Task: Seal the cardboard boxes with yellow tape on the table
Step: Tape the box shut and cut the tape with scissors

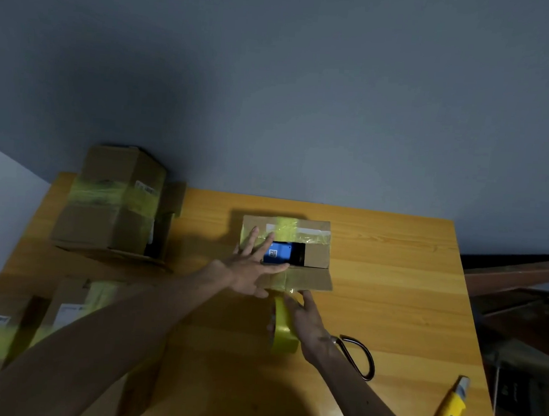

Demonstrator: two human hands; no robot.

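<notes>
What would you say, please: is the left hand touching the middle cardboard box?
Touching. The head view shows the left hand lying flat, fingers spread, on top of the cardboard box.

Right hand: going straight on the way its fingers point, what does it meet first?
The near flap of the open box; the right hand, holding the tape roll, seems almost touching it, depth unclear.

Glossy wood table (pixel 391 281) — matt cardboard box (pixel 317 254).
</notes>
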